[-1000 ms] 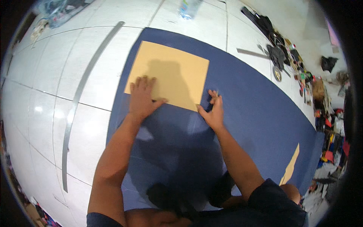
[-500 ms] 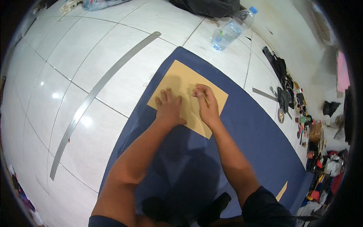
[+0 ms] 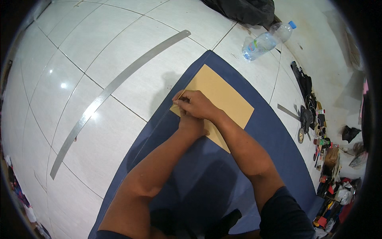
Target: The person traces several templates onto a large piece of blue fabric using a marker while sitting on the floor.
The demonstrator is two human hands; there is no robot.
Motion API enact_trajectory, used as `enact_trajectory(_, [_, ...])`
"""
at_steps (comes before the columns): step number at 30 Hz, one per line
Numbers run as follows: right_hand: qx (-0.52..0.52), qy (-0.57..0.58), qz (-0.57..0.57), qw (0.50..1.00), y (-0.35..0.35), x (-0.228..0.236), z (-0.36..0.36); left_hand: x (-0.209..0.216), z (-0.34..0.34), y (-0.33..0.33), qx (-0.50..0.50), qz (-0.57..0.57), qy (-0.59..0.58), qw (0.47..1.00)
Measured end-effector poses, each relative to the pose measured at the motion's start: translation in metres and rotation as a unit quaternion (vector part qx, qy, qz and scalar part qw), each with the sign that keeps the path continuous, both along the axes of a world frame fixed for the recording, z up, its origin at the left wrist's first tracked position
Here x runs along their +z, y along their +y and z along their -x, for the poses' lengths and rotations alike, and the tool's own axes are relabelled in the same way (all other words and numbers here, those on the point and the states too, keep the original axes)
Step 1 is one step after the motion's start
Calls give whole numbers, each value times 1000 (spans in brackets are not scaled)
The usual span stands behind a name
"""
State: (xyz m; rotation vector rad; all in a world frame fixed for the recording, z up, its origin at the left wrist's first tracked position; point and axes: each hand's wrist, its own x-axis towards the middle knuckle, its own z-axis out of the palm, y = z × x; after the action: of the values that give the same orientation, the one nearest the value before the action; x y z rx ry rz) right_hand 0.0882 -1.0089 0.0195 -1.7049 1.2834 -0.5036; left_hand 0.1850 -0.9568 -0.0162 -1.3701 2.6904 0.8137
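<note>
A tan rectangular card lies flat on dark blue cloth spread over the floor. My right hand is closed around a thin, pen-like stick at the card's left edge, where its tip is hard to make out. Beneath the right wrist, my left hand presses on the card's lower left part. Its thumb is stretched out, while the right hand covers most of its other fingers. A faint pale line runs along the cloth's left side.
Left of the cloth, a long metal ruler lies on white floor tiles. A plastic water bottle and a black bag are at the far side. Tools, a tape roll and clutter line the wall at right.
My right hand has moved left with the stick, from the card's middle to its left edge, crossing over my left hand. The whole view has shifted slightly.
</note>
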Motion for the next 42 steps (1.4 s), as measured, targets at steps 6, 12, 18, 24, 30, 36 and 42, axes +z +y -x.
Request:
enact_trajectory(6, [20,22,8,1000,-3,0,-7,-7,0,2,18,46,56,997])
enact_trajectory(12, [34,29,18,999,-4,-3,-4,-6,-1,2,5,28,43,999])
enact_trajectory(18, [-27,67,79,994,-23,-5,23,17,6,-3,1,-26,-51,998])
enact_trajectory(24, [-128,128,133,974,-64,-14,76,29,14,-10,-7,-33,-81,996])
enact_trajectory(30, [-221,108,164,955,-95,-35,104,39,23,-15,-17,-26,-126,992])
enact_trajectory(36, [-272,16,118,955,-97,-35,91,40,24,-21,-21,-45,-150,987])
enact_trajectory(42, [-304,11,113,946,-94,-30,86,45,27,-24,-30,-52,-167,984])
